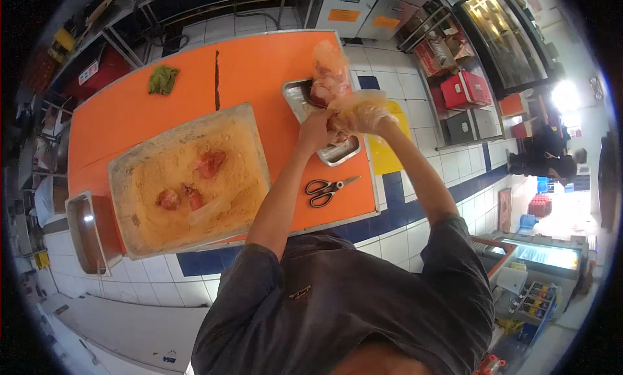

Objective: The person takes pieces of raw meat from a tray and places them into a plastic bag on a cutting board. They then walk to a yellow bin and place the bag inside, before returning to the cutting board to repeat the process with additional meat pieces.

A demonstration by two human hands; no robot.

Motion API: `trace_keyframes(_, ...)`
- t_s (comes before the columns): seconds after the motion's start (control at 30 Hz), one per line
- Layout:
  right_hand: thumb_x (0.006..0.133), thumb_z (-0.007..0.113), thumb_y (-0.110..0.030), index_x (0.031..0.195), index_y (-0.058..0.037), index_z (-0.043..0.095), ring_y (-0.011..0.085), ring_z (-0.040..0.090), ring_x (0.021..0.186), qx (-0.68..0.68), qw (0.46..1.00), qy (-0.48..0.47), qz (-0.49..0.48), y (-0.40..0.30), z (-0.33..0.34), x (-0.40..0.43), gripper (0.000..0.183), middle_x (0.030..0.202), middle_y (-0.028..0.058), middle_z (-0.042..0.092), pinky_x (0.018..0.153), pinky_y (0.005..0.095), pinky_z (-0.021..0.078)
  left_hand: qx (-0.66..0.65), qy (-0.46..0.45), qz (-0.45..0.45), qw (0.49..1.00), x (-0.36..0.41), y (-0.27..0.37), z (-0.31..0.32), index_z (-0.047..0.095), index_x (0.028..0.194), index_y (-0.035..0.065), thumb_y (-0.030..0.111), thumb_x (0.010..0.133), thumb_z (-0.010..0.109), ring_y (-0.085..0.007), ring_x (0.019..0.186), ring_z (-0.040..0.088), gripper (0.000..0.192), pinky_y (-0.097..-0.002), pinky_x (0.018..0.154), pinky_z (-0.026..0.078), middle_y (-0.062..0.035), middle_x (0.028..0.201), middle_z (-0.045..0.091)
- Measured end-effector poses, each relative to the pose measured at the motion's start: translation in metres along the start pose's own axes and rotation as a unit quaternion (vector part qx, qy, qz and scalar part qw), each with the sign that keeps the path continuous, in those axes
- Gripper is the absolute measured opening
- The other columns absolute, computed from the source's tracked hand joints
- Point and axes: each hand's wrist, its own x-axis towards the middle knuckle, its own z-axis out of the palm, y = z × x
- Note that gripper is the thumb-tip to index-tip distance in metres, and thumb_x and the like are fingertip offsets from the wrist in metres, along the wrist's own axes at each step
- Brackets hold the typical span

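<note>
My left hand (315, 129) is bare and grips the side of a clear plastic bag (340, 124) with raw meat pieces in it, over a metal tray (339, 152). Clear plastic covers my right hand (371, 117); whether it is a glove or the bag itself, I cannot tell. Its fingers are hidden in the plastic beside the meat. A second clear bag of raw meat (331, 85) rests at the far end of the tray. Black-handled scissors (327, 190) lie with blades apart on the orange table (287, 195), nearer to me.
To the left, a large tub (260, 146) holds orange-yellow breading powder with several raw meat pieces (210, 164) and a plastic sheet (211, 212). A green cloth (163, 80) lies further back. Beyond the table's right edge is a yellow item (392, 148). Another person (547, 153) is far right.
</note>
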Motion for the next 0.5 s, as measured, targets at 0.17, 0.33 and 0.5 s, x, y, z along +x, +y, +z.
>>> trace_keyframes(0.17,0.085,0.067,-0.045,0.116,-0.017,0.066,0.0288,0.064,0.102,0.109,0.987,-0.057,0.101,-0.013,0.002,-0.005,0.042,0.112,0.0118,0.068,0.089,0.0402,0.0498,-0.067,0.013,0.016,0.998,-0.006,-0.031,0.009,0.059,0.126,0.0002,0.009,0.068,0.08,-0.0348,0.107,0.064,0.062,-0.0424,0.091,0.051,-0.0195,0.112,0.067)
trace_keyframes(0.33,0.08,0.07,-0.036,0.112,-0.0178,0.067,0.0301,0.064,0.096,0.054,0.993,0.041,0.099,-0.057,0.004,0.0,0.036,0.103,0.0123,0.069,0.084,0.0405,0.0511,-0.148,-0.008,-0.049,0.988,-0.03,-0.036,0.006,0.06,0.12,0.0007,0.007,0.07,0.079,-0.0355,0.106,0.064,0.053,-0.0405,0.089,0.052,-0.0194,0.114,0.066)
trace_keyframes(0.5,0.079,0.069,-0.026,0.107,-0.0233,0.069,0.0275,0.066,0.096,-0.031,0.999,-0.04,-0.007,-0.1,-0.027,0.028,0.028,0.101,0.0074,0.07,0.079,0.0398,0.0539,-0.14,0.033,-0.117,0.983,-0.053,-0.087,0.039,0.057,0.115,-0.0007,0.005,0.071,0.08,-0.0327,0.103,0.065,0.05,-0.0396,0.087,0.053,-0.0193,0.111,0.065)
